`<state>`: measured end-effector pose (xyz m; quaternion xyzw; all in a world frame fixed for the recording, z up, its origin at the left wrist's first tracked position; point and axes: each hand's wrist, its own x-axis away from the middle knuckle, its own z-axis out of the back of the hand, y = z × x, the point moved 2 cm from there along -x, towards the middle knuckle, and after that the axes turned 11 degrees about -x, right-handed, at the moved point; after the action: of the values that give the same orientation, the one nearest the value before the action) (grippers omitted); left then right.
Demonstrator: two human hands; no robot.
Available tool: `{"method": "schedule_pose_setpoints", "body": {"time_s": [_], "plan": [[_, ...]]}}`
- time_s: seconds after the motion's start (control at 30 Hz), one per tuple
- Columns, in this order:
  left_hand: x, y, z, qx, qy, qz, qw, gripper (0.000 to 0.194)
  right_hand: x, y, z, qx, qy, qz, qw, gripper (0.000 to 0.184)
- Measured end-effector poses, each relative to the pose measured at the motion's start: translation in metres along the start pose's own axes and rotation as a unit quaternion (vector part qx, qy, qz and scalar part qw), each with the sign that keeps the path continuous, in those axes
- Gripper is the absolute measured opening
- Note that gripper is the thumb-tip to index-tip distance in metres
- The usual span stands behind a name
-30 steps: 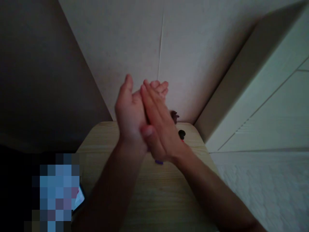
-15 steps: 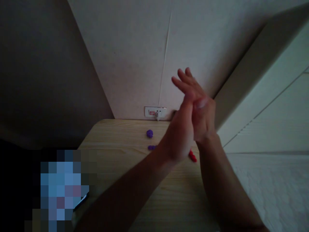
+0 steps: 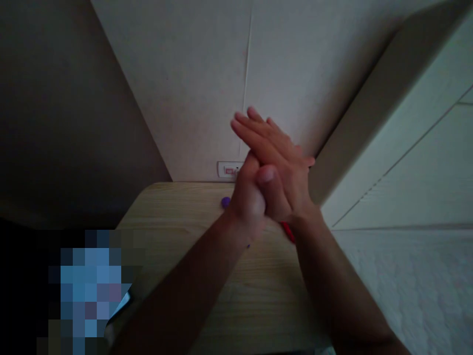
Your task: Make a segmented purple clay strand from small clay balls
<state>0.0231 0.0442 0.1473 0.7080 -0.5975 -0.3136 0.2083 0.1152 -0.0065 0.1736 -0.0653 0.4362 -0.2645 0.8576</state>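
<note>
Palm against palm, my left hand and my right hand press together above the table. The right fingers stretch up and to the left, with that thumb crossing over near the left palm. Most of my left fingers are behind the right hand; a fingertip or two shows at its right edge. Whatever lies between the palms is hidden. Beyond my left wrist sits a purple lump, partly covered. A red strip-like piece shows beneath my right wrist, and a tiny purple bit lies by the left forearm.
The pale wooden table meets a light wall with a socket plate. A cream panelled piece of furniture rises on the right, above a white quilted surface. A pixelated patch covers the lower left.
Both hands have shifted left in the view and slid against each other, the right fingers now leaning further left. They cover more of the purple and red pieces. The view has tilted slightly.
</note>
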Motion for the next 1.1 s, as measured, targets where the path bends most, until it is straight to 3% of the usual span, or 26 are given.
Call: {"method": "schedule_pose_setpoints", "body": {"time_s": [0.07, 0.17, 0.4, 0.47, 0.57, 0.67, 0.73, 0.87, 0.97, 1.1], "plan": [[0.003, 0.008, 0.002, 0.004, 0.000, -0.004, 1.000, 0.051, 0.001, 0.021, 0.010, 0.029, 0.046, 0.037, 0.998, 0.061], [0.010, 0.027, 0.008, 0.004, -0.007, 0.004, 1.000, 0.052, 0.001, 0.036, 0.007, 0.058, 0.042, 0.025, 0.997, 0.053], [0.019, 0.055, 0.005, 0.050, -0.046, 0.120, 0.990, 0.064, -0.001, 0.019, -0.018, 0.056, 0.043, 0.024, 0.997, 0.043], [0.020, 0.053, 0.001, 0.054, -0.041, 0.131, 0.989, 0.066, -0.001, 0.019, -0.018, 0.047, 0.071, 0.018, 0.996, 0.039], [0.019, 0.046, -0.003, 0.045, -0.001, 0.137, 0.990, 0.059, -0.002, 0.030, -0.011, -0.001, 0.163, -0.003, 0.987, 0.035], [0.017, 0.039, -0.002, 0.034, 0.047, 0.132, 0.990, 0.049, 0.000, 0.045, -0.004, -0.096, 0.258, -0.041, 0.961, 0.034], [0.015, 0.035, 0.000, 0.023, 0.068, 0.130, 0.989, 0.044, 0.007, 0.051, -0.004, -0.177, 0.278, -0.075, 0.941, 0.034], [0.020, 0.027, 0.007, -0.017, 0.082, 0.101, 0.991, 0.037, 0.049, 0.053, -0.018, -0.329, 0.242, -0.209, 0.889, 0.038], [0.034, 0.016, 0.016, -0.079, 0.068, 0.037, 0.994, 0.029, 0.094, 0.048, -0.040, -0.414, 0.204, -0.343, 0.818, 0.043], [0.053, -0.001, 0.036, -0.202, 0.021, -0.016, 0.979, 0.026, 0.133, 0.044, -0.070, -0.450, 0.144, -0.419, 0.776, 0.048]]}}
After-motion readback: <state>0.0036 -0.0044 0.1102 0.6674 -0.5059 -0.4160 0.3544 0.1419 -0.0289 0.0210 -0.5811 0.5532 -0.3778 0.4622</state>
